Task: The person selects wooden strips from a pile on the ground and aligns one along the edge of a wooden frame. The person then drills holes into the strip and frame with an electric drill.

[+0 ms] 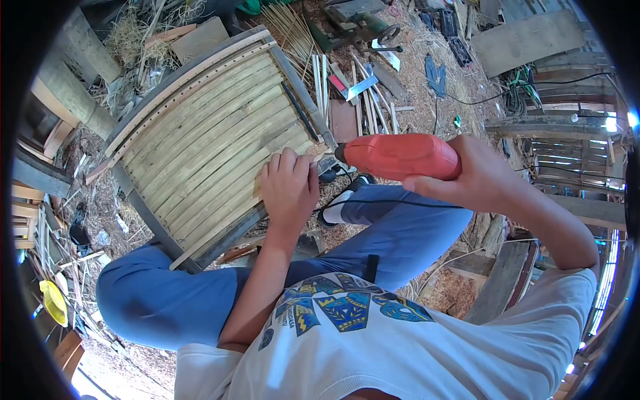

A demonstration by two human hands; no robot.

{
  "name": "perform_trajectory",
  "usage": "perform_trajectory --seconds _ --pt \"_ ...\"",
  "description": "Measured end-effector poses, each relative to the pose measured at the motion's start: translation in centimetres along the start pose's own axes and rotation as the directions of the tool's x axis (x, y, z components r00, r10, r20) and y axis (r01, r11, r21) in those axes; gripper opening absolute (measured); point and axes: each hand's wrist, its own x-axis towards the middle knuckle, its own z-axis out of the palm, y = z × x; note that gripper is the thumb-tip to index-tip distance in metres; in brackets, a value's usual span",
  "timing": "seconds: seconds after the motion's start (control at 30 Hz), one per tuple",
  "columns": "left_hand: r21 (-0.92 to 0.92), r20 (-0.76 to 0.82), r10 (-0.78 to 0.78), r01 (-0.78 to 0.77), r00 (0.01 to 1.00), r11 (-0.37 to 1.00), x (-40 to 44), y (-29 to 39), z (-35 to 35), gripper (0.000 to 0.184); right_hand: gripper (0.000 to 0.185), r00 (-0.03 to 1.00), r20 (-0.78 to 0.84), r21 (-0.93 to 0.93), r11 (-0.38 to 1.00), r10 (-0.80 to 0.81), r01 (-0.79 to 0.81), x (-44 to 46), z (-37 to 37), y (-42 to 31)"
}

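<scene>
My right hand [460, 175] is wrapped around the body of a red power drill [400, 155]. The drill's dark nose points left, at the near right corner of a framed panel of pale wooden slats [207, 133]. On the panel's near edge lies my left hand [288, 183], fingers bent over a thin wooden strip [217, 235] that runs along that edge. Between the left thumb and the drill nose, the strip's end is partly hidden. A dark, narrow bar [300, 112] rests on the slats near the right side of the frame.
Beyond the panel lie a blue-and-red try square [360, 87], loose wood strips and a bundle of thin sticks [287, 30]. A dark cable [393, 201] crosses my right leg. Shavings cover the ground. A yellow object [53, 303] is at the left.
</scene>
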Motion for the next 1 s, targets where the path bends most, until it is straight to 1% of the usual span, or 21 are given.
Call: perform_trajectory --seconds 0.13,0.23,0.33,0.53,0.63,0.83,0.93,1.0 --pt "0.002 0.002 -0.006 0.006 1.0 1.0 0.06 0.07 0.02 0.011 0.071 1.0 -0.01 0.011 1.0 -0.008 0.008 0.11 0.16 0.24" --pt "0.003 0.003 -0.004 0.004 1.0 1.0 0.07 0.14 -0.07 0.011 0.07 1.0 0.03 0.011 1.0 -0.006 0.006 0.17 0.03 -0.02" --pt "-0.003 0.0 -0.002 0.002 1.0 1.0 0.09 0.08 -0.07 0.011 0.068 0.999 0.037 -0.01 1.0 0.012 -0.012 0.15 -0.12 -0.37" --pt "-0.002 -0.01 0.001 -0.001 1.0 1.0 0.04 0.06 0.04 0.012 0.067 1.0 0.028 -0.021 1.0 -0.004 0.004 0.22 -0.04 -0.36" --pt "-0.002 -0.009 0.003 -0.003 1.0 1.0 0.09 0.04 0.01 0.012 0.068 0.988 -0.075 0.011 0.991 -0.134 0.136 0.26 0.72 0.53" --pt "0.003 -0.01 0.008 -0.008 1.0 1.0 0.12 0.08 -0.09 0.013 0.066 1.0 -0.003 0.004 1.0 -0.022 0.022 0.07 0.12 -0.31" --pt "-0.001 -0.009 0.008 -0.008 1.0 1.0 0.15 0.12 -0.15 0.012 0.065 1.0 0.023 0.013 1.0 -0.008 0.008 0.3 -0.01 -0.1" --pt "-0.007 -0.006 0.004 -0.004 1.0 1.0 0.14 0.13 -0.17 0.012 0.065 1.0 0.013 0.009 1.0 0.018 -0.018 0.18 -0.04 -0.28"
